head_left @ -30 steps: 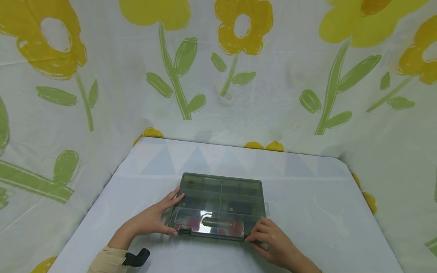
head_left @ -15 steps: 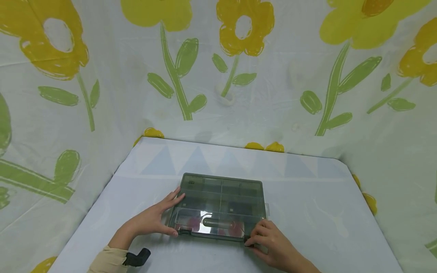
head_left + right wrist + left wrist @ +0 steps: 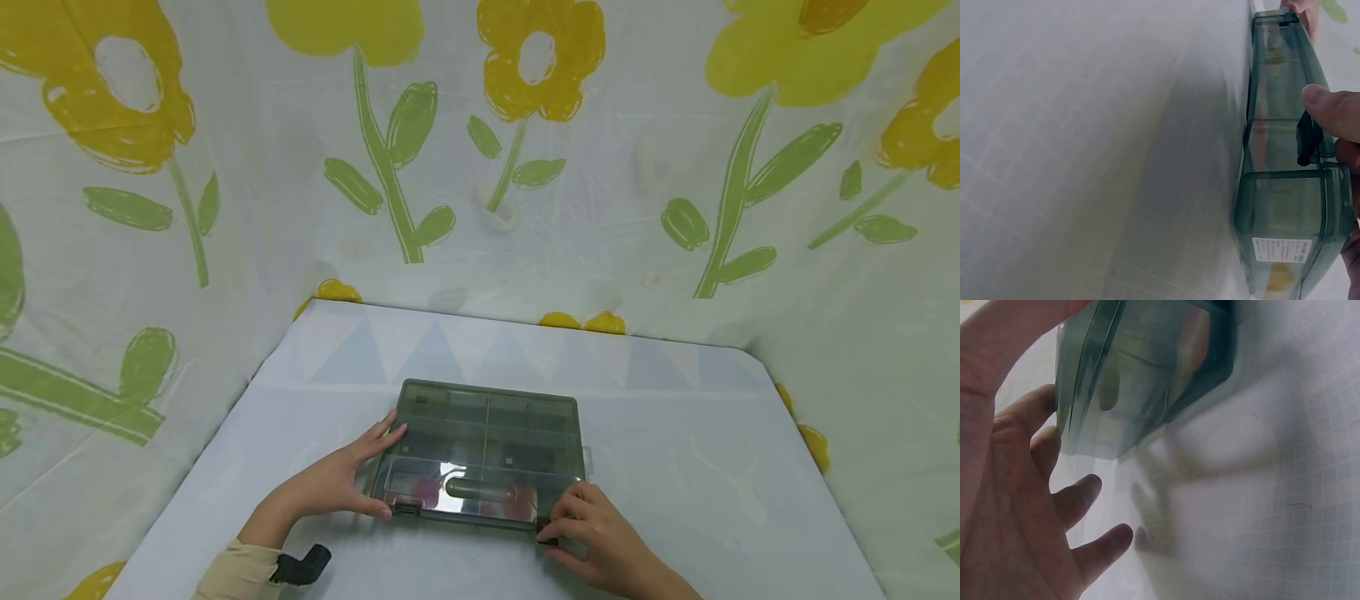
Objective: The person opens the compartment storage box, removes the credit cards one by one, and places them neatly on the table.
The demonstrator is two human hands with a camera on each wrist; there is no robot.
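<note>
A translucent grey-green storage box (image 3: 480, 437) lies flat on the table with its lid down. Its lid shows divided compartments, and red bits show through the front section. My left hand (image 3: 341, 479) rests along the box's left side, fingers spread over the lid edge and thumb at the front left corner near a black latch (image 3: 407, 509). At the front right corner my right hand (image 3: 600, 533) pinches the other black latch (image 3: 1309, 139), which stands out from the box wall. In the right wrist view the thumb (image 3: 1329, 109) presses this latch, while the other fingers curl partly hidden by the lid's edge.
The white table (image 3: 697, 450) has pale blue triangles along its back. A flower-printed curtain (image 3: 600, 167) encloses the back and sides. A black angled piece (image 3: 302, 567) sits at the left sleeve (image 3: 243, 571). A white label (image 3: 1282, 250) is on the box's side.
The right front latch has swung outward and down from the box, with the right fingers and thumb shifting slightly along with it. My left hand and the box stay in place.
</note>
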